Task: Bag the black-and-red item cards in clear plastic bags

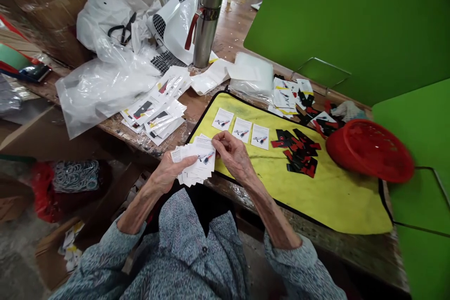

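My left hand (169,168) grips a fanned stack of printed white cards (198,168), its thumb lying across the top one. At the stack's upper right corner, my right hand (232,153) pinches the edge of a card between thumb and fingers. Three matching cards (242,130) lie in a row on the yellow mat (316,201), just beyond my right hand. To the right of that row is a loose pile of black and red flat pieces (298,150).
A red plastic basket (372,150) lies tilted at the mat's right end. Behind the mat are a clear plastic pack (251,75) and more cards (285,96). Packaged cards (158,110), plastic bags (105,84) and a steel thermos (208,23) stand to the left. Green panels (344,18) border the right.
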Motion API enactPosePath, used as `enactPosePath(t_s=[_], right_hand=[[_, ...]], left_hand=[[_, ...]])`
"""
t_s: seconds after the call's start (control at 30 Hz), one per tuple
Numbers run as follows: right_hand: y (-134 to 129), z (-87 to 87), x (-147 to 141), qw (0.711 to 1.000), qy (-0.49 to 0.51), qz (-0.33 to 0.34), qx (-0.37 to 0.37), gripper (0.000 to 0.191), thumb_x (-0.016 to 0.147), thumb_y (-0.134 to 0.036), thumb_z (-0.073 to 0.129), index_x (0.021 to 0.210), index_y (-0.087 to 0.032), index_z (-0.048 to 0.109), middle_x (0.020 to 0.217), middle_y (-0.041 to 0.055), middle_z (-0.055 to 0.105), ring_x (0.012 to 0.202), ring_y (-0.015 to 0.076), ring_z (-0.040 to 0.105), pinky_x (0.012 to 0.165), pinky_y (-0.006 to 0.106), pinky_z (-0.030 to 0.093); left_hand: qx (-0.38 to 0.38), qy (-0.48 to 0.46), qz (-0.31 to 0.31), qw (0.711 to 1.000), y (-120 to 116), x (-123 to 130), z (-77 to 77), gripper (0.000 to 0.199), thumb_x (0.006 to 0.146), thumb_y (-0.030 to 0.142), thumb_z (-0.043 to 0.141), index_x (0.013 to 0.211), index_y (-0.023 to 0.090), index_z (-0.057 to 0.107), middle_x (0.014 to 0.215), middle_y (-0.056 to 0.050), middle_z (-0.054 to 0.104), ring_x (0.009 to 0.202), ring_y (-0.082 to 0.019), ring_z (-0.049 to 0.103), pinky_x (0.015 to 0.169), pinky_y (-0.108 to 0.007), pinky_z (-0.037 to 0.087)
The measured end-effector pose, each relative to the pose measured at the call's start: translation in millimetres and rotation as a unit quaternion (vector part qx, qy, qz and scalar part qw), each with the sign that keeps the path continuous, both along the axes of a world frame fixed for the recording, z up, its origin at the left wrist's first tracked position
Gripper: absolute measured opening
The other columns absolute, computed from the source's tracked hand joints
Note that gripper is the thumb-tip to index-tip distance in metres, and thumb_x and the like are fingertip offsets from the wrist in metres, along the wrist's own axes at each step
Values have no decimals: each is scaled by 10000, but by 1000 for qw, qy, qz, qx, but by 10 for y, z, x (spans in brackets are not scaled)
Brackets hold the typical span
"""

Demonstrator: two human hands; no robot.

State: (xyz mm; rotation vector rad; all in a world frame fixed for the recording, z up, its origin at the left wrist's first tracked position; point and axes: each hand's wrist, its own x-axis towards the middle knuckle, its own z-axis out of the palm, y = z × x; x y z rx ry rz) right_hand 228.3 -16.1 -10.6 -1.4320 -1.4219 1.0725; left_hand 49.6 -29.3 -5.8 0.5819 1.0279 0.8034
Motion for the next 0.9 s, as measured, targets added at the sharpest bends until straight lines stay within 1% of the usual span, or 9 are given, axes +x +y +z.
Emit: enactPosePath(t_s=[0.2,0.33,0.4,0.47,0.53,0.6,0.67,0.83,0.9], right_hand=[[-59,-87,186,994,-41,-98,12,188,849,-353,520,735,-203,509,637,-25,487,560,123,446,545,255,362],[-183,-172,329,977,-168,-126,22,163,868,-302,497,734,-211,511,619,-10,509,554,146,470,565,278,371],[-261,-178,330,958,-248,-138,49,147,872,-275,482,765,-205,554,684,33,557,648,189,527,642,318,411],[-316,-136,289,945,-278,-148,85,166,888,-287,473,853,-191,603,818,84,600,781,227,563,743,365,438],[-330,-64,238,966,-213,-118,89,215,913,-340,480,985,-183,609,913,94,614,825,220,574,769,366,458],[-308,-2,206,993,-98,-48,52,241,904,-385,524,1023,-186,588,859,54,609,748,180,569,698,318,472],[-273,23,202,1000,-21,-10,20,220,866,-383,577,974,-191,578,751,7,568,672,151,535,624,278,452],[-242,-25,217,996,63,-58,-12,177,842,-381,563,843,-207,532,668,-26,516,592,127,497,561,255,408],[-246,-47,218,995,66,-78,-14,185,839,-380,552,787,-208,511,659,-29,496,581,121,476,555,253,390]], left_hand=[[-1,44,-3,999,-9,-63,-20,476,558,321,887,954,107,734,974,-102,757,777,-198,707,726,-286,570],[10,110,43,993,20,-212,-19,487,532,340,895,931,112,735,918,-88,763,704,-175,694,653,-256,554],[9,119,47,992,19,-225,-26,488,531,348,895,931,117,737,915,-86,763,694,-169,691,645,-251,551],[3,112,31,993,4,-165,-38,475,531,353,895,908,108,740,914,-99,762,711,-176,695,671,-262,555],[8,99,6,995,-16,-55,-47,470,548,356,887,914,100,743,940,-116,759,756,-197,706,722,-286,560],[18,80,-16,997,-31,62,-46,477,576,358,874,955,100,742,987,-128,752,814,-222,714,772,-312,562],[23,58,-30,998,-39,146,-33,487,596,351,866,999,111,737,1032,-127,745,863,-238,715,808,-333,563],[9,14,-57,998,-44,194,-8,470,604,322,864,1021,147,737,1080,-104,735,918,-248,712,839,-354,569],[5,10,-68,998,-51,194,-9,463,608,316,861,1023,153,737,1080,-97,736,921,-245,712,837,-348,571]])
